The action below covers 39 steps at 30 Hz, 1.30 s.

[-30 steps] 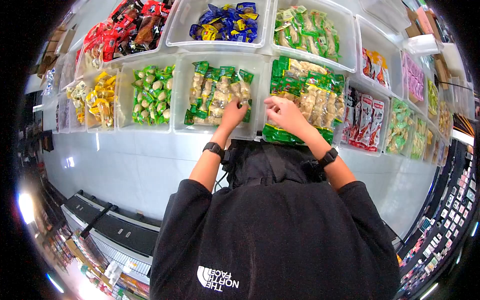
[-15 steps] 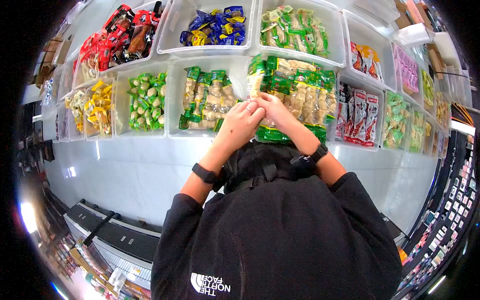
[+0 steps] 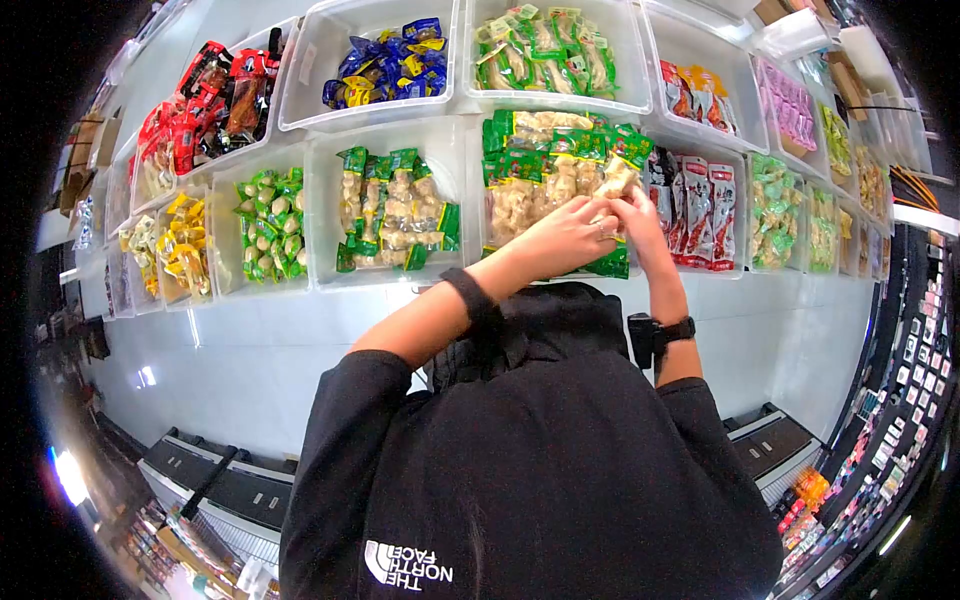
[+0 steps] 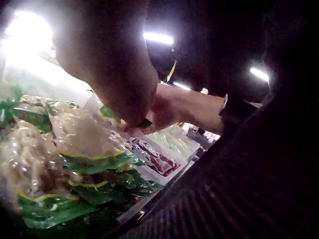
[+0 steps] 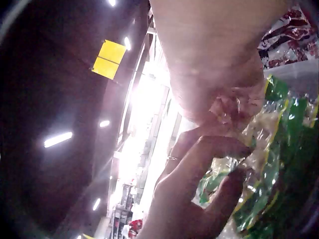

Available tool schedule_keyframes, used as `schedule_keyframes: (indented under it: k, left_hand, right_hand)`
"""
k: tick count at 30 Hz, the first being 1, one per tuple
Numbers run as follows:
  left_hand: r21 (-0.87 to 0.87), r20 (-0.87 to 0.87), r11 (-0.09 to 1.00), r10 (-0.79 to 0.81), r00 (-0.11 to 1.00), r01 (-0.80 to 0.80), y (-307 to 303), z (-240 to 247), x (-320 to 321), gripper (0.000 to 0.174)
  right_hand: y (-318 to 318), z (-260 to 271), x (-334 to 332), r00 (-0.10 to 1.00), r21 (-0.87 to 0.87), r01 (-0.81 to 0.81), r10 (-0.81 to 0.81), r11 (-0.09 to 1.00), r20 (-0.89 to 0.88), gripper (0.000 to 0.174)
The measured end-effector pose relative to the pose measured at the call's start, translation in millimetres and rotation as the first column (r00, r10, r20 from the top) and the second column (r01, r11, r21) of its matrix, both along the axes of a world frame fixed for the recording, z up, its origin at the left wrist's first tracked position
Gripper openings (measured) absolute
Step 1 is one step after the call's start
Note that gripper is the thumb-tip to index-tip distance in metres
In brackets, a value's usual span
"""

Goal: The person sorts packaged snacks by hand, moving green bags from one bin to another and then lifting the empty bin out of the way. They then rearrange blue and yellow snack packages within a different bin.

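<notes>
Both hands meet over the right side of a bin filled with larger green-and-clear snack packs [image 3: 519, 205]. A smaller snack pack [image 3: 620, 177], clear with a green end and pale pieces inside, sticks up from between their fingers. My left hand [image 3: 565, 240], a ring on one finger, reaches across and pinches its lower part. On the right side, my right hand [image 3: 643, 228] grips the same pack, its fingers against the left fingertips. In the right wrist view the left hand [image 5: 194, 184] bends its thumb and finger around clear plastic. The pack's lower end is hidden by the fingers.
Left of it stands a bin of smaller green-and-clear packs [image 3: 392, 205]. Red-and-white pouches [image 3: 722, 212] lie in the bin at right. Behind are bins of blue-and-yellow packs [image 3: 390, 65] and green-edged packs [image 3: 545, 50]. A white surface [image 3: 330, 350] lies in front.
One second ago the left hand was at the smaller packs in the left bin. Both hands then met around one pack and moved right with it. The bins shifted left in view.
</notes>
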<state>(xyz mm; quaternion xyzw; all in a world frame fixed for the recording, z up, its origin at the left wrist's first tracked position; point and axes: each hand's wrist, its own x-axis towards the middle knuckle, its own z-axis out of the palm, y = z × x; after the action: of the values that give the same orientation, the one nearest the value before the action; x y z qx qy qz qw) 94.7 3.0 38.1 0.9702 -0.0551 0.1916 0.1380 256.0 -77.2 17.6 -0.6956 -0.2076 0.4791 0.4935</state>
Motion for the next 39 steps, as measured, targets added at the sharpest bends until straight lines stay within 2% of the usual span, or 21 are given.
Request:
schedule_keyframes:
  k: [1,3,4,5,8,11,13,15,17,19,21,23,25,26,27,28,29,31,32,36,39]
  left_hand:
    - [0.004,-0.021,1.0,-0.02,1.0,0.02,-2,-5,4,0.028]
    - [0.013,-0.09,0.999,-0.039,0.995,0.041,-4,-15,7,0.028]
    - [0.01,-0.1,1.0,-0.027,0.995,0.028,-7,-21,7,0.028]
    - [0.008,-0.111,1.0,-0.014,0.994,0.015,-8,-27,7,0.029]
    - [-0.032,-0.162,0.999,-0.016,0.987,0.011,-7,-33,4,0.032]
    - [-0.076,-0.055,0.997,0.009,0.998,-0.013,-5,-35,-5,0.036]
    - [-0.093,-0.029,0.995,0.017,0.999,-0.02,5,-24,-17,0.038]
    - [-0.293,-0.031,0.949,0.113,0.993,-0.117,16,-20,-34,0.036]
    - [-0.349,-0.04,0.912,0.215,0.976,-0.216,33,-30,-58,0.029]
    - [-0.488,-0.131,0.736,0.469,0.874,-0.468,56,-48,-97,0.022]
    - [-0.442,-0.213,0.541,0.712,0.67,-0.716,71,-65,-141,0.02]
    - [-0.42,-0.387,0.228,0.831,0.4,-0.879,87,-94,-183,0.028]
    - [-0.239,-0.367,0.101,0.911,0.186,-0.966,97,-110,-223,0.033]
    - [-0.243,-0.365,0.089,0.914,0.176,-0.966,102,-124,-240,0.033]
    - [-0.144,-0.315,0.08,0.941,0.123,-0.986,105,-140,-255,0.037]
    - [-0.046,-0.26,0.062,0.963,0.072,-0.997,108,-145,-261,0.041]
    - [-0.052,-0.258,0.047,0.964,0.059,-0.998,109,-152,-265,0.041]
    - [-0.111,-0.5,-0.036,0.865,0.024,-0.993,112,-146,-262,0.047]
    - [-0.067,-0.552,-0.075,0.833,-0.026,-0.995,114,-143,-259,0.052]
    - [0.069,-0.513,-0.157,0.841,-0.17,-0.985,117,-128,-243,0.06]
    - [0.058,-0.536,-0.18,0.824,-0.183,-0.982,122,-133,-242,0.058]
  right_hand:
    - [-4,-11,9,1.0,0.0,0.0,0.0,1.0,-0.001,0.026]
    - [-5,-29,18,0.884,-0.18,-0.149,0.212,0.972,0.416,0.027]
    - [-6,-34,15,0.89,-0.105,-0.07,0.11,0.992,0.442,0.028]
    - [-7,-38,12,0.891,-0.109,-0.072,0.113,0.991,0.439,0.028]
    - [-5,-20,-4,0.651,-0.096,0.01,0.066,0.995,0.756,0.029]
    - [-5,-16,-7,0.669,-0.113,0.064,0.041,0.991,0.742,0.031]
    - [-6,-17,-8,0.699,-0.047,0.01,0.027,0.999,0.715,0.032]
    - [-7,-14,-11,0.692,-0.016,0.02,-0.002,1.0,0.722,0.03]
    - [-6,-7,-13,0.626,-0.015,0.025,-0.004,1.0,0.78,0.029]
    - [-3,-6,-17,0.631,0.039,0.042,-0.057,0.998,0.773,0.025]
    - [2,-5,-23,0.623,0.08,0.038,-0.086,0.996,0.777,0.023]
    - [12,3,-35,0.661,0.076,0.003,-0.059,0.997,0.748,0.024]
    - [23,8,-51,0.696,0.074,-0.033,-0.03,0.997,0.717,0.024]
    - [30,10,-59,0.729,0.07,-0.062,-0.003,0.996,0.684,0.027]
    - [36,12,-68,0.76,0.067,-0.09,0.025,0.994,0.65,0.029]
    - [43,11,-77,0.712,0.124,-0.117,-0.003,0.985,0.702,0.035]
    - [49,12,-83,0.785,0.092,-0.116,0.035,0.989,0.618,0.039]
    - [61,9,-96,0.881,0.148,-0.153,0.067,0.977,0.468,0.041]
    - [65,8,-101,0.864,0.119,-0.184,0.102,0.976,0.493,0.042]
    - [82,10,-126,0.839,0.08,-0.264,0.188,0.961,0.51,0.042]
    - [90,2,-141,0.811,-0.014,-0.32,0.282,0.947,0.512,0.041]
